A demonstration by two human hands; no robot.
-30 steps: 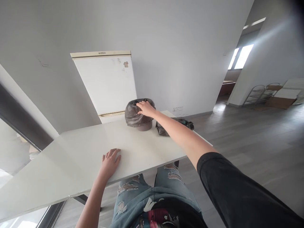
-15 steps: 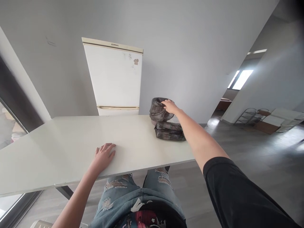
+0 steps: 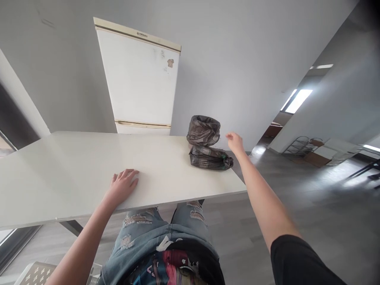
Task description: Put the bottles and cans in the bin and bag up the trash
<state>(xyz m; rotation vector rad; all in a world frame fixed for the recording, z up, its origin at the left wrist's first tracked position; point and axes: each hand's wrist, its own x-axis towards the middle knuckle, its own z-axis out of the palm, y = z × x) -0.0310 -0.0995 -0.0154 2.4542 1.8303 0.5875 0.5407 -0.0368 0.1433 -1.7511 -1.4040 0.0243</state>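
My left hand lies on the white table near its front edge, palm down with the fingers stretched out and holding nothing. In the air just right of a dark bin lined with a black plastic bag is my right hand. Its fingers are curled together, slightly blurred, and I see nothing in them. The bag's mouth gapes upward and its inside is too dark to make out. In front of the bin, a filled black plastic bag rests on its side, its knotted end pointing right.
A white fridge stands behind the table against the grey wall. Below left is a patterned stool or chair seat. A metal rack and boxes stand on the floor at the far right.
My right hand has come away from the lined bin's rim and moved right, apart from it. The knotted end of the filled bag is now uncovered. My left hand stays on the table.
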